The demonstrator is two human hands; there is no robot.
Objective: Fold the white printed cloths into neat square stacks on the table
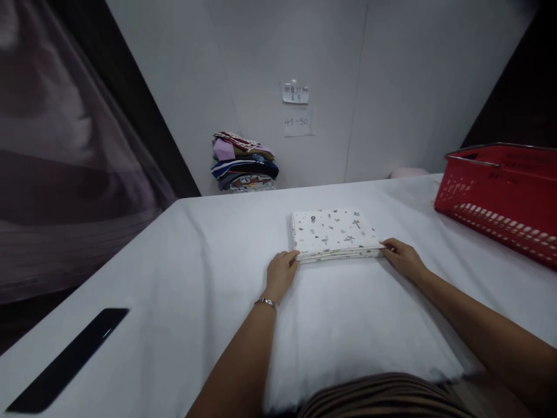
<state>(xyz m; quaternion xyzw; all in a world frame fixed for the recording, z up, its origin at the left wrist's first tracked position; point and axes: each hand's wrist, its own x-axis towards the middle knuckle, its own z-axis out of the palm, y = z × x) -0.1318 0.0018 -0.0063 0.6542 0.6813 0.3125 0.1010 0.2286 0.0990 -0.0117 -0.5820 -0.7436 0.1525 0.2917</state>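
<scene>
A folded white cloth with small printed motifs lies on the white-covered table, its layered edge facing me. My left hand, with a bracelet at the wrist, pinches the cloth's near left corner. At the near right corner, the thumb and fingers of my right hand are closed on the same edge. What kind of cloth article it is, I cannot make out.
To the right stands a red plastic basket with a metal handle. A pile of folded fabrics rises beyond the table's far edge. Paper notes hang on the wall. A flat black object lies on the table at the left.
</scene>
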